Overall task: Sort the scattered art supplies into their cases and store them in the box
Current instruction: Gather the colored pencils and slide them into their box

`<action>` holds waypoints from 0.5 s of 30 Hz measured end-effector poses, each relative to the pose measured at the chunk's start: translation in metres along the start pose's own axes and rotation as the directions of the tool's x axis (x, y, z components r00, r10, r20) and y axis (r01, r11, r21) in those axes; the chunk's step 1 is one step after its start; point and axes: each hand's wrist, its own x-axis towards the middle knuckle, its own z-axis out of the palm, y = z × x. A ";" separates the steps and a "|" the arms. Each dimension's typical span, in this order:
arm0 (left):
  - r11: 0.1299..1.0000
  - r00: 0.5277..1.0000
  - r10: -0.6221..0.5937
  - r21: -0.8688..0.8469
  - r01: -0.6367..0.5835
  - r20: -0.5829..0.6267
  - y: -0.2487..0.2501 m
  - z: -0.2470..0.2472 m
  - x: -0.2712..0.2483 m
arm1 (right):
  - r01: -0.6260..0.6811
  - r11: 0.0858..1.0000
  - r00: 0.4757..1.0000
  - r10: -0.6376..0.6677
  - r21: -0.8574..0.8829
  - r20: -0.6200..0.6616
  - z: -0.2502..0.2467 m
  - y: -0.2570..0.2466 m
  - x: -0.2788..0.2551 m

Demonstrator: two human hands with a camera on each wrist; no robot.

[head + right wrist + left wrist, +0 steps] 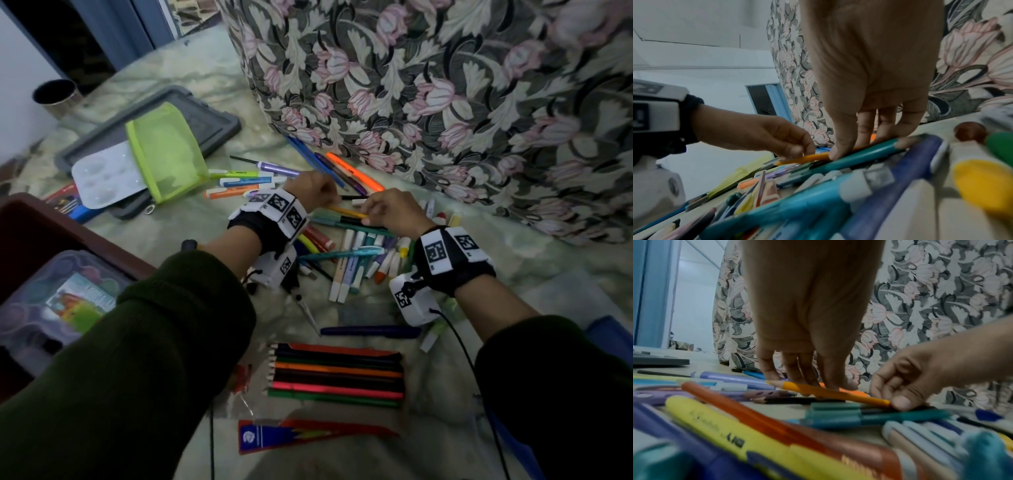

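An orange-yellow pencil (346, 211) lies across a heap of scattered pens and markers (359, 263) on the pale floor. My left hand (334, 202) pinches its sharpened end, seen close in the left wrist view as the left hand (812, 384) with fingertips down on the pencil (830, 392). My right hand (366, 214) pinches the other end; in the right wrist view the right hand (849, 149) has thumb and fingers on the pencil (807, 158), above a teal pen (859, 155). A row of coloured pencils (337, 375) lies in a clear sleeve near me.
A green mesh pouch (168, 154) and a white palette (106, 178) lie on a grey lid (219, 120) at the left. A dark brown box (51, 219) holds a clear paint case (58, 301). Floral upholstery (445, 85) rises behind the pile. A red-blue pencil wrapper (308, 433) lies nearest me.
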 end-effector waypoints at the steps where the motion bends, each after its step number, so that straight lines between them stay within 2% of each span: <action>1: 0.999 0.999 0.006 -0.038 -0.008 -0.054 -0.001 -0.004 0.004 | 0.002 1.000 0.999 -0.002 0.017 -0.055 -0.001 0.002 -0.003; 3: 0.999 0.989 -0.002 -0.037 -0.003 -0.146 -0.005 -0.007 0.014 | -0.030 0.999 0.988 0.034 0.032 -0.150 -0.007 0.006 -0.008; 5: 1.000 0.983 0.007 0.001 -0.007 -0.182 -0.006 -0.007 0.023 | -0.083 0.996 0.978 0.089 0.040 -0.190 -0.015 0.012 -0.013; 8: 0.996 0.989 0.038 0.085 -0.025 -0.144 -0.003 -0.004 0.031 | -0.150 0.987 0.961 0.158 0.049 -0.226 -0.026 0.021 -0.020; 11: 0.974 0.996 0.048 0.226 -0.030 -0.075 -0.002 0.000 0.038 | -0.156 0.981 0.945 0.183 0.116 -0.273 -0.030 0.029 -0.029; 15: 0.967 0.985 0.094 0.248 -0.056 -0.142 -0.001 -0.001 0.044 | -0.116 0.955 0.949 0.188 0.272 -0.254 -0.029 0.032 -0.040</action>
